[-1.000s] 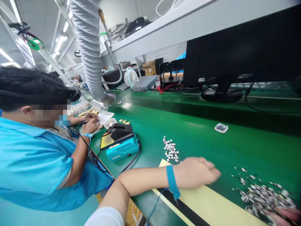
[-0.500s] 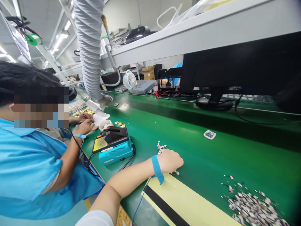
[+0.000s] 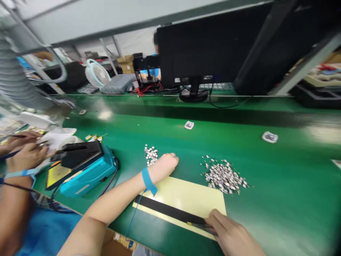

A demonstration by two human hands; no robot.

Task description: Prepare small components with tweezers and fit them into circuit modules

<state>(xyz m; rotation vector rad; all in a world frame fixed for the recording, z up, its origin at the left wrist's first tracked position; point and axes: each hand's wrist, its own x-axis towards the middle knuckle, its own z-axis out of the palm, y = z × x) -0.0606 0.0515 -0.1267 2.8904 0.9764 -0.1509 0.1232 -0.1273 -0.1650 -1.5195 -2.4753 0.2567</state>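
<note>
My left hand point(image 3: 163, 167) rests curled on the green mat point(image 3: 279, 199), a blue wrist strap point(image 3: 147, 180) around its wrist. It sits just right of a small heap of tiny silver-and-white parts point(image 3: 151, 155). My right hand point(image 3: 230, 233) grips a slim metal tool point(image 3: 201, 227), perhaps tweezers, whose tip lies on a black strip point(image 3: 169, 209). That strip crosses a pale yellow sheet point(image 3: 194, 193). A larger heap of the same parts point(image 3: 223, 176) lies just beyond the sheet.
A co-worker's hands point(image 3: 25, 153) work at the left, beyond a teal soldering station point(image 3: 85, 174) with its cables. Small white pieces point(image 3: 189, 125) lie on the mat. Farther back stand a black monitor point(image 3: 210, 46), a white fan point(image 3: 97, 73) and a ribbed duct point(image 3: 13, 74).
The view has swung right, bringing my right hand onto the sheet's near edge with the tool. My left hand has shifted from over the small heap to beside it.
</note>
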